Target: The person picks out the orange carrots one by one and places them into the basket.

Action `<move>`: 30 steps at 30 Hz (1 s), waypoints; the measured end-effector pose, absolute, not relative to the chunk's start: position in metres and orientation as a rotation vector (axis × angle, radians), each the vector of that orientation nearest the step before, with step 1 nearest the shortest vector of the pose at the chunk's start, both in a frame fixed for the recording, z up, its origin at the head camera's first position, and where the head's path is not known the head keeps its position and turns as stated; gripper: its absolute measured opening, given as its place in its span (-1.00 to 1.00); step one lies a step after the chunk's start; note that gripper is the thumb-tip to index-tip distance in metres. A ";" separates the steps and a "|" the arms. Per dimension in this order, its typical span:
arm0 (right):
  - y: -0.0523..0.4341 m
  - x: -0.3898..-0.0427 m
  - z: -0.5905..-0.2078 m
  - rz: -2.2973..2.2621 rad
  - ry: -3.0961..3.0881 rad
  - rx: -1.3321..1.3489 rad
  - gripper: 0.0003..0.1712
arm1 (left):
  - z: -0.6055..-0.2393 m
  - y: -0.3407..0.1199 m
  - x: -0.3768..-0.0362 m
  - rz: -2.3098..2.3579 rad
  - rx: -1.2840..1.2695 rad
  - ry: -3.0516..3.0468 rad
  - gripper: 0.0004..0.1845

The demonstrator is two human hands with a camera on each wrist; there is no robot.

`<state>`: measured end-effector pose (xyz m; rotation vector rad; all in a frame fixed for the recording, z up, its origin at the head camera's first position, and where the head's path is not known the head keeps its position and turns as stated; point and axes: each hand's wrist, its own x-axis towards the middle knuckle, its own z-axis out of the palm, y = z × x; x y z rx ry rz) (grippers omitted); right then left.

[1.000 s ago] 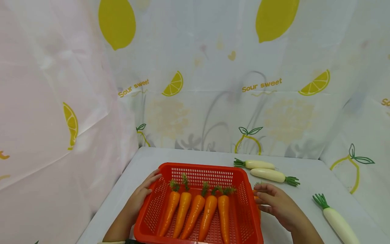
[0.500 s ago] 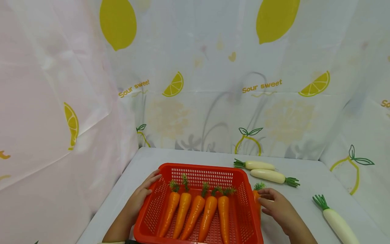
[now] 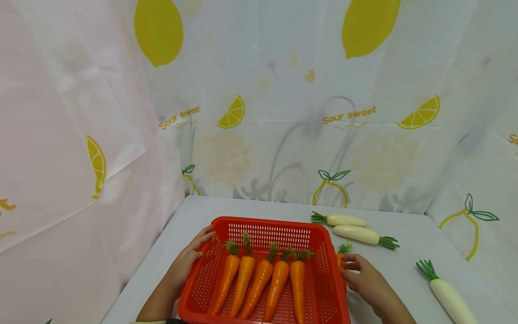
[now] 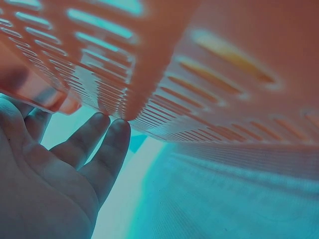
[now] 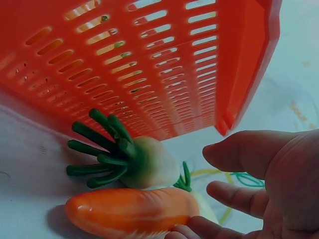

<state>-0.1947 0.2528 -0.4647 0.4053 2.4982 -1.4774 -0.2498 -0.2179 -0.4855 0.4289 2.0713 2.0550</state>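
Right beside the red basket (image 3: 323, 270), the right hand (image 3: 366, 281) curls its fingers around a loose carrot (image 5: 132, 211) on the table (image 3: 404, 265). Opposite, the left hand (image 3: 188, 258) rests with straight fingers against the basket's wall. Five carrots (image 3: 263, 281) lie inside; white radishes (image 3: 356, 227) lie beyond.

My right hand (image 3: 366, 281) has drawn in toward the red basket (image 3: 323, 252) and sunk lower over the last second. Its fingers, loosely spread before, now close on the carrot (image 3: 341, 260) lying just outside the basket's right wall.
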 end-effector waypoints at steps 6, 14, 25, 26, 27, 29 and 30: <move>0.253 -0.196 -0.469 -1.421 2.533 0.414 -0.34 | -0.485 -0.217 -0.250 2.039 0.447 2.099 -0.33; 0.252 -0.196 -0.475 -1.404 2.555 0.389 -0.21 | -0.485 -0.218 -0.249 2.028 0.468 2.109 -0.34; 0.253 -0.198 -0.481 -1.362 2.563 0.388 -0.11 | -0.484 -0.218 -0.248 2.030 0.509 2.104 -0.34; 0.253 -0.198 -0.481 -1.361 2.567 0.381 -0.11 | -0.484 -0.218 -0.248 2.033 0.496 2.101 -0.34; 0.252 -0.198 -0.481 -1.361 2.572 0.372 -0.11 | -0.484 -0.217 -0.248 2.037 0.485 2.095 -0.34; 0.252 -0.198 -0.482 -1.363 2.581 0.363 -0.11 | -0.484 -0.217 -0.248 2.043 0.453 2.087 -0.34; 0.252 -0.198 -0.482 -1.363 2.585 0.364 -0.12 | -0.485 -0.217 -0.248 2.042 0.448 2.086 -0.34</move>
